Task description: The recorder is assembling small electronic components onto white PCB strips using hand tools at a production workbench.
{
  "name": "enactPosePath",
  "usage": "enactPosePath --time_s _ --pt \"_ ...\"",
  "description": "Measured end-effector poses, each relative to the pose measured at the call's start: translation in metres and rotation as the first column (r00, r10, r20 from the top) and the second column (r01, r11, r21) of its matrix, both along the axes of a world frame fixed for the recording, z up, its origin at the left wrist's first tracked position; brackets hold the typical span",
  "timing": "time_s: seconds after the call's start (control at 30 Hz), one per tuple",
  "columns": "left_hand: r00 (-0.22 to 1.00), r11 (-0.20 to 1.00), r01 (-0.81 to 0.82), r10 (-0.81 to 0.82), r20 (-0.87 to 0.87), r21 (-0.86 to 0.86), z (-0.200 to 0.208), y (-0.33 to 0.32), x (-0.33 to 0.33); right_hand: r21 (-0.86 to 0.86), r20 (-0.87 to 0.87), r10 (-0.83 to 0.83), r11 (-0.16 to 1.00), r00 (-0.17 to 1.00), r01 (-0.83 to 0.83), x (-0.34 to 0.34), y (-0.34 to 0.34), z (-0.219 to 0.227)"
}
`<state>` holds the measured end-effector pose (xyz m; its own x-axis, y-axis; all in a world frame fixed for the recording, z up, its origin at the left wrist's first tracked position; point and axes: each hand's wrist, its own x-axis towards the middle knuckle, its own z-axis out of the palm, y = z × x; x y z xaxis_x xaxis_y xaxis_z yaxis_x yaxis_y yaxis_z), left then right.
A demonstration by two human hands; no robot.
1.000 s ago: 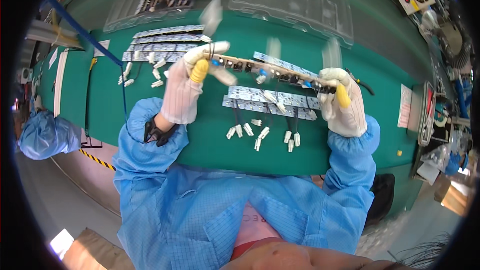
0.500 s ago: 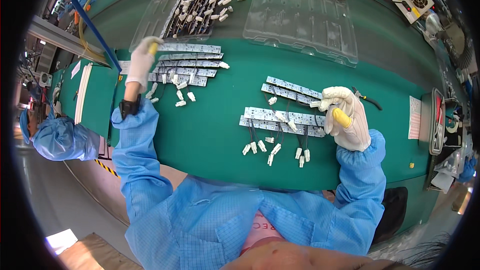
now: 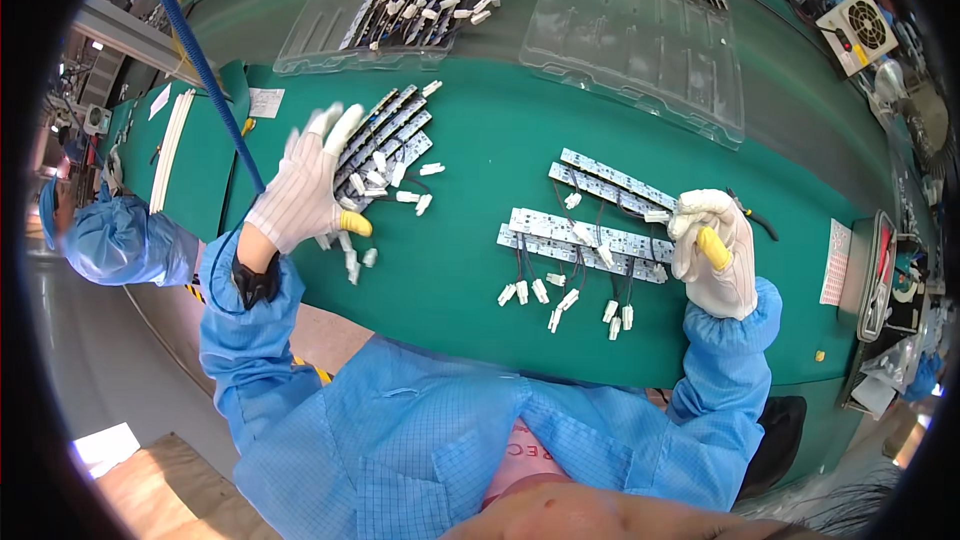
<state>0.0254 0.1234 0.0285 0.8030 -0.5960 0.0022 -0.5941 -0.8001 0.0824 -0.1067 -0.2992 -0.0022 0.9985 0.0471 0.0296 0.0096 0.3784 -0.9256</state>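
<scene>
Left hand (image 3: 308,185) spreads beside the boards (image 3: 415,147); right of them, right hand (image 3: 712,252) curls, pinch unclear. Best keep wires (image 3: 520,263) untangled.

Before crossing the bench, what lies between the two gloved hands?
In the head view, between left hand and right hand lie slanted circuit boards with white connectors, green mat, then a second board group.

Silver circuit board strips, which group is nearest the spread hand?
The left, slanted group of silver circuit-board strips, by the spread, white-gloved left hand; the other group lies by the curled right hand.
</scene>
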Motion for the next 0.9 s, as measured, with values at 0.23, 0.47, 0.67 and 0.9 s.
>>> enactPosePath --time_s 0.23,0.47,0.67,0.9 --pt "0.972 0.987 0.15 -0.136 -0.192 0.058 -0.021 -0.009 0.009 0.015 0.024 0.012 1.0 1.0 -0.012 0.003 0.0 -0.004" --pt "0.976 0.994 0.099 -0.105 -0.193 -0.038 -0.028 -0.011 0.002 0.018 0.06 0.024 1.0 0.998 -0.025 0.002 0.0 -0.004" --pt "0.959 0.986 0.166 -0.158 0.237 -0.018 -0.046 -0.01 -0.008 0.029 0.035 0.016 0.999 0.999 -0.017 0.003 0.0 -0.002" --pt "0.897 0.936 0.071 0.091 0.432 -0.345 -0.024 0.005 0.085 0.01 -0.069 -0.041 0.999 0.997 0.041 0.002 0.005 0.004"
